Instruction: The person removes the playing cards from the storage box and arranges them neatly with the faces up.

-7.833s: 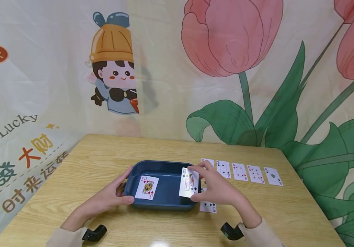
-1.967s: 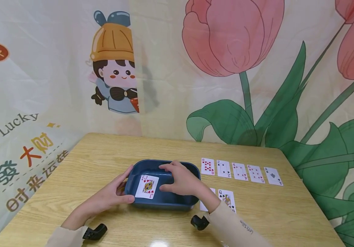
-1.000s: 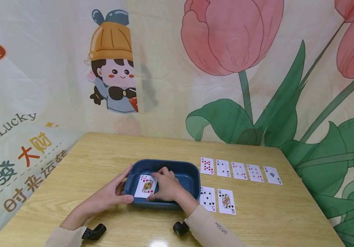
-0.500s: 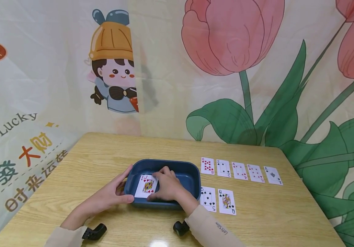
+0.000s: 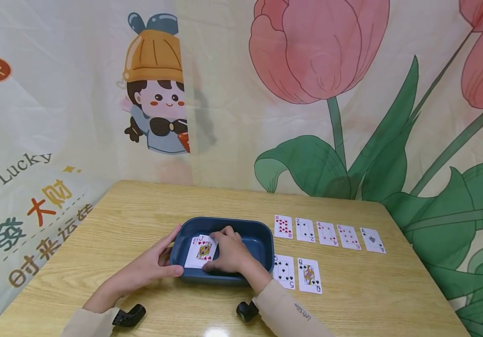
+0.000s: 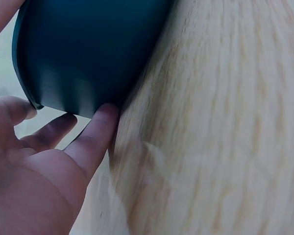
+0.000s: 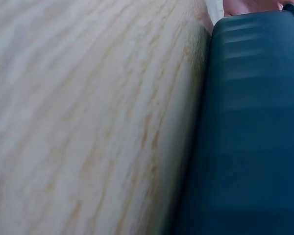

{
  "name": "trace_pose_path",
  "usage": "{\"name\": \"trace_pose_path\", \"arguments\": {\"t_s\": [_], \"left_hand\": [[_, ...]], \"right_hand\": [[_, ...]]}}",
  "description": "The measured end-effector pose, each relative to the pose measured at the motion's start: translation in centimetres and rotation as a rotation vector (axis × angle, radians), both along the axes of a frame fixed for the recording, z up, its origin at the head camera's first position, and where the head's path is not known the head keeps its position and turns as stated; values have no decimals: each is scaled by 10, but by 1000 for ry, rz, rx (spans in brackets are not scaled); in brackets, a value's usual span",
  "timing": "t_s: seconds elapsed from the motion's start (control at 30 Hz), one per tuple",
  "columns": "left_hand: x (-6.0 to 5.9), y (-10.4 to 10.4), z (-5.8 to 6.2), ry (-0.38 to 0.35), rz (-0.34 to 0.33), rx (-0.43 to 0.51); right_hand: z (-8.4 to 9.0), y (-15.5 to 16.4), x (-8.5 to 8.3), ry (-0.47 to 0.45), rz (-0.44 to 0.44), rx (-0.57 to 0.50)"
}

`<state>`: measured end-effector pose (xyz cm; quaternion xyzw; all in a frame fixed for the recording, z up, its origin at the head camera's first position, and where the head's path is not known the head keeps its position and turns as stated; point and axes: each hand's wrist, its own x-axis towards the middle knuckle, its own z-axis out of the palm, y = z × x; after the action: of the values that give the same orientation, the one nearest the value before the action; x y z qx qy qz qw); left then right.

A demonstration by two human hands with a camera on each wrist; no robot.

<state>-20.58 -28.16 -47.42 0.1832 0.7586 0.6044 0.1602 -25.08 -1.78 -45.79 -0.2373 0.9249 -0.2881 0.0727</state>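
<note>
A dark blue tray [image 5: 261,248] stands on the table, with a small stack of playing cards at its left end. On top is a jack of hearts [image 5: 204,251]. My right hand [image 5: 229,252] reaches into the tray and pinches this card by its right side, thumb at the near edge and fingers at the far edge. The card beneath [image 5: 190,257] shows along its left side. My left hand [image 5: 150,263] holds the tray's left end, thumb at the near corner. In the left wrist view, fingertips of the left hand [image 6: 44,161] touch the tray's end wall [image 6: 83,63].
Right of the tray, a far row of face-up cards runs from a ten of hearts [image 5: 283,227] to an ace of spades [image 5: 373,240]. Nearer lie a five of spades [image 5: 284,272] and a queen of spades [image 5: 309,276]. A printed cloth [image 5: 224,117] hangs behind the table.
The queen of spades went from my right hand to the table beside the five. That hand then reached into the tray, pinched the jack and shifted it slightly off the card beneath.
</note>
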Motion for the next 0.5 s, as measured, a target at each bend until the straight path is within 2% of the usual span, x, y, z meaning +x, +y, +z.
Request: {"name": "trace_pose_path", "arguments": {"t_s": [0.27, 0.5], "left_hand": [[-1, 2, 0, -9, 13, -20], [-1, 1, 0, -27, 30, -16]], "right_hand": [[5, 7, 0, 2, 7, -21], [21, 24, 6, 36, 33, -1]]}}
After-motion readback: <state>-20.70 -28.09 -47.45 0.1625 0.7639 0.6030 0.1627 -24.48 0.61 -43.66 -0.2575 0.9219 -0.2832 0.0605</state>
